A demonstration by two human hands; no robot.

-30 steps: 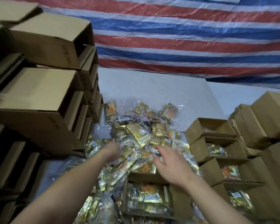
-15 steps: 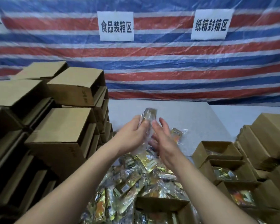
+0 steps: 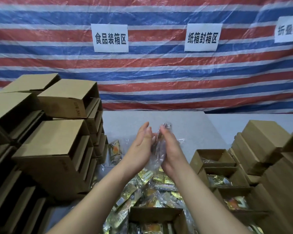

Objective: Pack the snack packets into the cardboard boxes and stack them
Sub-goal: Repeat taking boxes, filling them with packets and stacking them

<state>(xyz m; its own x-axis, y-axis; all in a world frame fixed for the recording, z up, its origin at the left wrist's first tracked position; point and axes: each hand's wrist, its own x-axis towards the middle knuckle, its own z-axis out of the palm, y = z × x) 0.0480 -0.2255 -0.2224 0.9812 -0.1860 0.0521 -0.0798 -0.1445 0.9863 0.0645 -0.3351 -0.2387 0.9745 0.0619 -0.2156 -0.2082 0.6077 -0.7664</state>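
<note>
In the head view, the left hand and right hand are raised palm to palm over the table, fingers straight, pressing a clear-wrapped snack packet between them. Below lies a heap of gold snack packets beside an open cardboard box nearest the camera. Stacked empty boxes stand at left, and part-filled open boxes at right.
</note>
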